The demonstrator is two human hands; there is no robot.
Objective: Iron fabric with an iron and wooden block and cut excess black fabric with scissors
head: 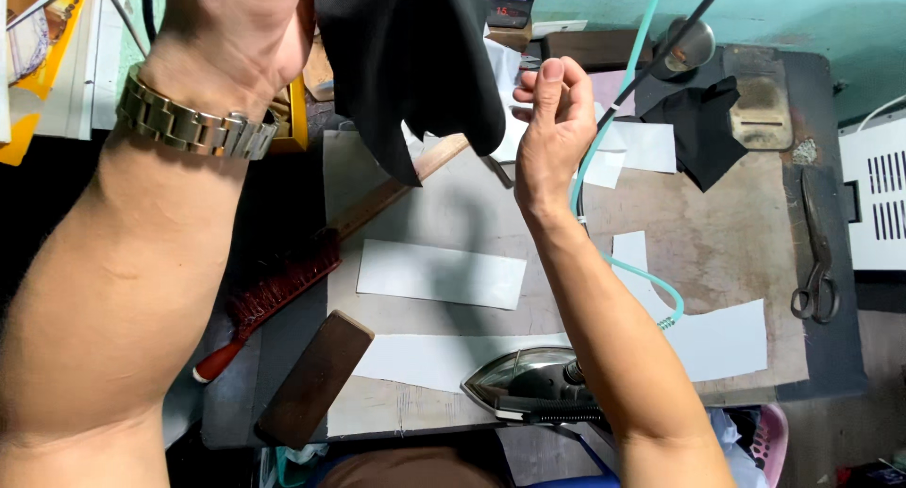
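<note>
Left hand (236, 25) grips one black cloth (411, 63); right hand (550, 129) half-curled, empty. One iron (524, 384), three white strips (441, 273).

left arm: raised, forearm filling the frame's left side
left hand (241, 21): raised to top edge, back toward camera, fingers out of view
right arm: extended forward and up
right hand (552, 120): raised, fingers curled, thumb up, pinching
</note>
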